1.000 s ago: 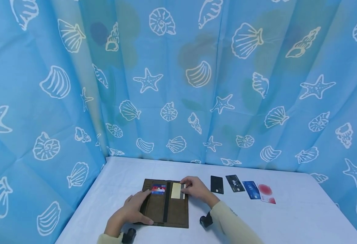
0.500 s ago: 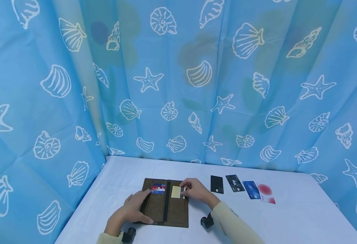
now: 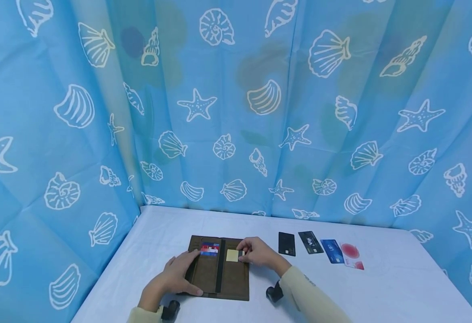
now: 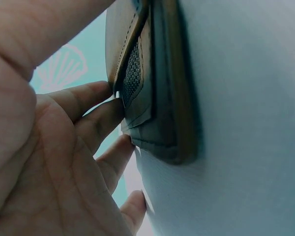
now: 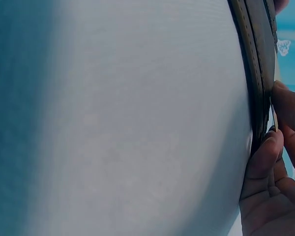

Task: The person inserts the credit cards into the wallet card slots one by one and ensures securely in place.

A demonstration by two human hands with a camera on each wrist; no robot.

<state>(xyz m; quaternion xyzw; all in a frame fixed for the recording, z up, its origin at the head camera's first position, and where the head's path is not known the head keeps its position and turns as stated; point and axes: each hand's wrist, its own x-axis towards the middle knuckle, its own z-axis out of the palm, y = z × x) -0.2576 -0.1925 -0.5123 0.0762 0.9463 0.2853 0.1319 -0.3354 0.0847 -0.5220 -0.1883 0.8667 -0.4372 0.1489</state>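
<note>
Head view: right hand [image 3: 259, 251] pinches yellow card [image 3: 232, 255]; left hand [image 3: 178, 274], outspread, touches brown wallet [image 3: 236, 281].

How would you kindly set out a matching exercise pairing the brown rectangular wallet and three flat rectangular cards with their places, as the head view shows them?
Column one
1. Brown rectangular wallet
2. Pale yellow rectangular card
3. Blue-and-red rectangular card
4. White rectangular card with a red disc

Column two
A. Pinched by the right hand
B. Furthest right on the white-covered table
C. Lying unfolded, touched by the left hand
D. Tucked into the wallet's left half

Right pairs: 1-C, 2-A, 3-D, 4-B.
</note>
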